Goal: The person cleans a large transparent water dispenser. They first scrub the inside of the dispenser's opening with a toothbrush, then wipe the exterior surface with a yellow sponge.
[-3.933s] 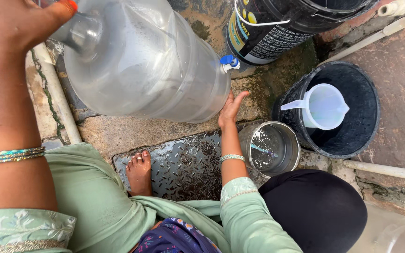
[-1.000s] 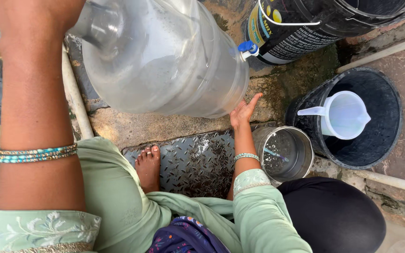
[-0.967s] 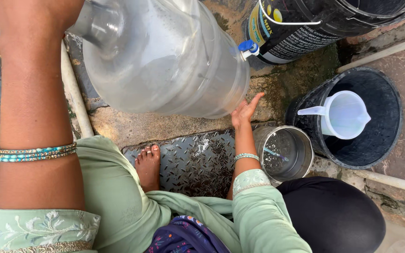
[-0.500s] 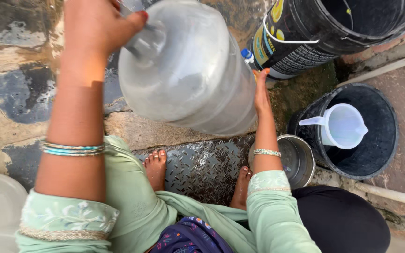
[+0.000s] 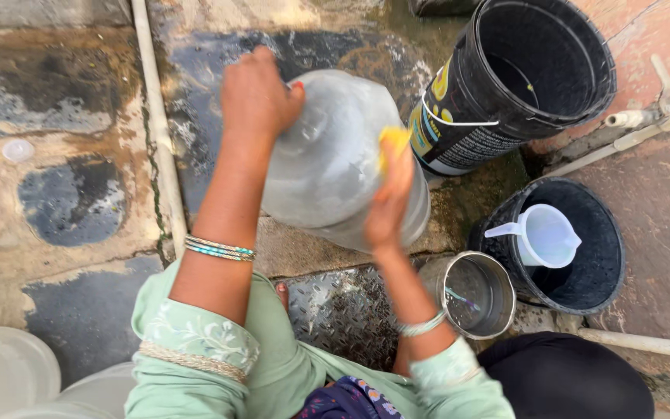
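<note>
Head view, looking straight down: the left hand (image 5: 257, 97) is closed in a fist around the neck of a large translucent water jar (image 5: 335, 167), which is held tilted above the wet stone floor (image 5: 63, 194). The right hand (image 5: 389, 198) lies against the jar's side with its fingers (image 5: 397, 167) curled over a yellow sponge (image 5: 393, 140), pressing it to the surface. A big black bucket (image 5: 537, 70) stands just beyond the jar, tilted. To the right, a black tub (image 5: 599, 264) holds a white plastic jug (image 5: 540, 237). A steel pot (image 5: 471, 295) stands beside the tub, near the right forearm. A chequered metal plate (image 5: 343, 310) lies below the jar.
</note>
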